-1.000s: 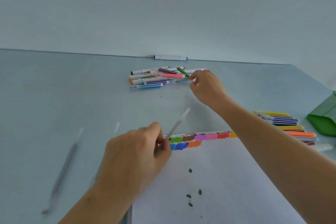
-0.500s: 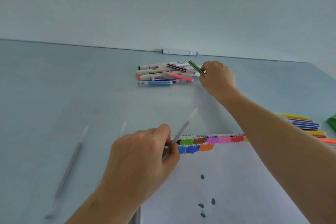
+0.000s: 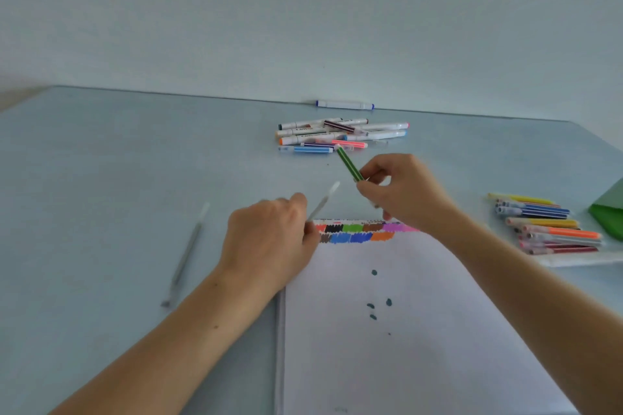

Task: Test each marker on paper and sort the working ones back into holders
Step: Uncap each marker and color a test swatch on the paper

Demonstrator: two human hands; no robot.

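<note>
- While our right hand (image 3: 401, 192) pinched the green marker (image 3: 350, 163) above the paper (image 3: 404, 330), our left hand (image 3: 269, 242) gripped a white pen (image 3: 323, 200).
- Marker labels blurred, unreadable.

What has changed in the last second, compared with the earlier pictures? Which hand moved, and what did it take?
The right hand took the green marker from the far pile of markers and drew it back toward the paper; it now holds it above the colour swatches. The left hand kept its grip on the pale pen. The grey pen on the table and the markers at the right stayed.
</note>
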